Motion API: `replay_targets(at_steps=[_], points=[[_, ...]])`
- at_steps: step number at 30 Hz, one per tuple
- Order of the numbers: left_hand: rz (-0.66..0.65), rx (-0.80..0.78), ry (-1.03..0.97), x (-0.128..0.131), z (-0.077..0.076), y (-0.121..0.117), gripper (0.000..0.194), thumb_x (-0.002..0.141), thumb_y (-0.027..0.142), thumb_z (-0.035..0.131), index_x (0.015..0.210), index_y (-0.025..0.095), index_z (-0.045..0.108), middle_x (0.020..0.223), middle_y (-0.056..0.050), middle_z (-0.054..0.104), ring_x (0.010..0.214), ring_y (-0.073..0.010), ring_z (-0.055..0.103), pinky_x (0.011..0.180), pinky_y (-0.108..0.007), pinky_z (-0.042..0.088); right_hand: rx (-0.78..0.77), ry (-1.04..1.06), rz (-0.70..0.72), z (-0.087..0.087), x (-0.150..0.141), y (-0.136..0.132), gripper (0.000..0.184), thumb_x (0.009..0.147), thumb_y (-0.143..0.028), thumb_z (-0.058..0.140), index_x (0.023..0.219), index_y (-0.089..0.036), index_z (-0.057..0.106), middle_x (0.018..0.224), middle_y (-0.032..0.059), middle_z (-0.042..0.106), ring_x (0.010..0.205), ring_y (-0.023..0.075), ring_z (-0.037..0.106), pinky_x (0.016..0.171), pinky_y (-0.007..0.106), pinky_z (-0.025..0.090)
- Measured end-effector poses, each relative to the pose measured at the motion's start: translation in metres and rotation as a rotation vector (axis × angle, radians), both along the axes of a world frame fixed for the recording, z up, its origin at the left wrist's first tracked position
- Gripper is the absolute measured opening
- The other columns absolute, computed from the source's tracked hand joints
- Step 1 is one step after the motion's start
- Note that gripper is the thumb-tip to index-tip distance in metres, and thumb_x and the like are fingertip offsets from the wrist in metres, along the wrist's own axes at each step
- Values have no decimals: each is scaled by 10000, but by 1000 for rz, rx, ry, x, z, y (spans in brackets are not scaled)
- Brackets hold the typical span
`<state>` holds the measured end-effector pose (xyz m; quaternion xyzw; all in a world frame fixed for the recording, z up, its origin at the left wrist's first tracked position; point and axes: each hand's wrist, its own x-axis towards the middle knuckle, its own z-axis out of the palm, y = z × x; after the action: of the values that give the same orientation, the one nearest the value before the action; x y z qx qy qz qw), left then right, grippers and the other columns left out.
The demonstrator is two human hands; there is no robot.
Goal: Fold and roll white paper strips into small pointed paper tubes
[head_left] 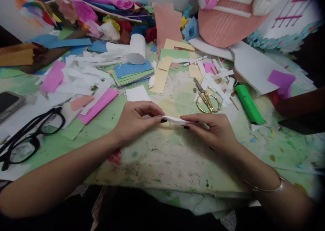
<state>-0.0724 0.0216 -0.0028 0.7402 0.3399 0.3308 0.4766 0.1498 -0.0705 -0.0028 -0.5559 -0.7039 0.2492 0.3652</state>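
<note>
Between my two hands, just above the stained table, is a narrow folded strip of white paper (175,120). My left hand (138,117) pinches its left end between thumb and fingers. At the other end, my right hand (212,127) holds the strip the same way, thumb below and fingers above. Gold-handled scissors (207,100) lie slightly opened beyond my right hand, with loose white paper strips (215,85) around them. A white paper piece (137,93) rests just past my left hand.
Black glasses (35,136) and a phone (8,104) lie at left. A stack of coloured paper (134,73) and a white paper cylinder (137,49) stand behind. At right are a green wrapped tube (248,104) and guitar-shaped paper crafts (231,21). The table's front edge (167,187) is near me.
</note>
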Motion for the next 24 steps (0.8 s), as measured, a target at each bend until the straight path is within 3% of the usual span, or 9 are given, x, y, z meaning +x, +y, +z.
replay_targets(at_steps=[3, 7, 10, 16, 20, 24], points=[[-13, -160, -41, 0, 1, 3, 99, 713, 232, 763, 741, 173, 688, 744, -12, 726, 670, -122, 663, 620, -218, 528, -9, 11, -66, -2, 6, 1, 207, 854, -224, 624, 1006, -196, 763, 816, 29, 774, 639, 142, 681, 584, 242, 517], [-40, -222, -45, 1, 2, 3, 105, 702, 193, 744, 746, 167, 651, 756, -14, 708, 671, -122, 648, 608, -222, 514, -1, -11, -81, -4, 11, 3, 217, 860, -206, 599, 994, -200, 770, 749, 21, 755, 589, 125, 636, 536, 237, 471], [-73, -182, -58, 2, 3, 3, 113, 714, 160, 708, 812, 181, 656, 714, 18, 658, 634, -101, 594, 554, -200, 455, 9, 2, -60, -5, 11, 3, 243, 867, -179, 563, 997, -198, 767, 754, 24, 751, 600, 120, 636, 543, 235, 457], [-159, 8, 62, 0, 2, 4, 281, 793, 126, 552, 922, 244, 772, 787, -7, 650, 714, -122, 560, 635, -254, 429, -41, 25, -32, -5, 9, 2, 237, 887, -159, 523, 993, -164, 735, 671, -4, 707, 556, 90, 582, 518, 217, 404], [-142, 8, 68, -2, -1, 4, 346, 788, 123, 539, 993, 284, 767, 752, -9, 632, 678, -134, 535, 610, -269, 416, -109, 2, -54, -4, 7, 3, 174, 879, -183, 534, 820, -155, 696, 603, -20, 655, 500, 77, 493, 502, 228, 359], [-133, -6, 85, -1, -1, 5, 268, 786, 154, 603, 956, 275, 773, 844, -11, 712, 773, -149, 609, 664, -268, 456, -143, -34, -77, -3, 8, 5, 163, 863, -212, 539, 757, -164, 655, 571, -23, 605, 512, 91, 469, 513, 248, 329]])
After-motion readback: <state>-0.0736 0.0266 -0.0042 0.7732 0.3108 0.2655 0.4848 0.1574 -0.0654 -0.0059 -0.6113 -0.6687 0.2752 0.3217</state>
